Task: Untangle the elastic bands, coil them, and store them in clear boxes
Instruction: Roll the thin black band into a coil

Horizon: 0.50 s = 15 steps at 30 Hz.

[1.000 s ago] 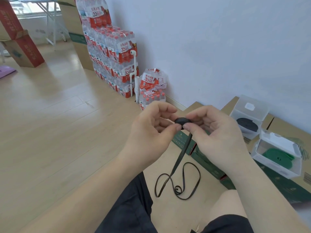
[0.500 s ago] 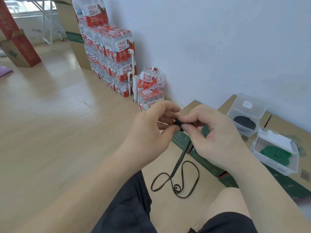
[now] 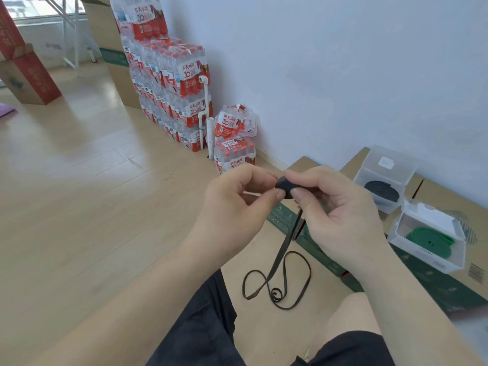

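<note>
A black elastic band (image 3: 278, 260) hangs from a small tight coil held between both hands, and its loose end lies in loops on the cardboard below. My left hand (image 3: 237, 210) pinches the coil from the left with thumb and fingers. My right hand (image 3: 335, 217) pinches it from the right. At the right stand two open clear boxes: the far box (image 3: 384, 180) holds a coiled black band (image 3: 381, 190), and the near box (image 3: 427, 241) holds a coiled green band (image 3: 427, 239).
Flat cardboard and green cartons (image 3: 317, 249) cover the floor in front of my knees. Stacked packs of water bottles (image 3: 171, 83) stand against the white wall with a white pipe (image 3: 204, 114) beside them. Wooden floor (image 3: 79, 194) stretches to the left.
The coil between my fingers has turned slightly and more band is wound on. The loose loops on the cardboard have shifted a little.
</note>
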Each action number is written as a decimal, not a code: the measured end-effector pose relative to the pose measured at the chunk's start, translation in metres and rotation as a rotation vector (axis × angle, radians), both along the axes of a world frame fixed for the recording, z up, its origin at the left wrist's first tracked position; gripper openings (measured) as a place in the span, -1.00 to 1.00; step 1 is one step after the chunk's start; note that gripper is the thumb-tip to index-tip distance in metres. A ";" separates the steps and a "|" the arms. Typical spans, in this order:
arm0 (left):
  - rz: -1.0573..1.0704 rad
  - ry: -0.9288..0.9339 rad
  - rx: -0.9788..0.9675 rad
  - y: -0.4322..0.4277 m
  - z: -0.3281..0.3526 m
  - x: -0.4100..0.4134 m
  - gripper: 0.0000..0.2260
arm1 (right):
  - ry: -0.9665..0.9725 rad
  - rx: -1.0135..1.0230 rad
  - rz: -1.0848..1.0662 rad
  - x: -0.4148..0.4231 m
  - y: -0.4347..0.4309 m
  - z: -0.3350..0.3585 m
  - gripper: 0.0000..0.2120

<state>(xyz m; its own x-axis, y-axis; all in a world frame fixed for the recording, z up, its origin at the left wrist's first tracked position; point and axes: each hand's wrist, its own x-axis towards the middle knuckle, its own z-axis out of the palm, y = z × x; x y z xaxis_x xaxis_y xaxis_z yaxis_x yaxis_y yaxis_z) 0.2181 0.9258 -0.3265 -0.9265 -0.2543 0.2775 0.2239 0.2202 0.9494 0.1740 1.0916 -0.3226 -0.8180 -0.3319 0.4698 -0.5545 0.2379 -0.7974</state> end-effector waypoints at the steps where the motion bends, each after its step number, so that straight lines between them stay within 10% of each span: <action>1: 0.015 0.018 -0.126 -0.001 -0.001 0.000 -0.77 | 0.068 0.091 0.025 -0.002 0.002 0.002 -0.67; 4: -0.013 0.038 -0.181 -0.001 0.000 0.001 -0.67 | 0.152 0.221 0.044 -0.006 0.003 0.006 -0.67; 9: -0.009 0.010 0.187 -0.002 0.002 -0.001 -0.72 | -0.245 -0.218 -0.043 0.002 0.000 0.008 -0.75; 15: -0.044 -0.029 0.428 0.009 -0.001 0.003 -0.82 | -0.276 -0.312 -0.065 0.007 -0.001 0.002 -0.77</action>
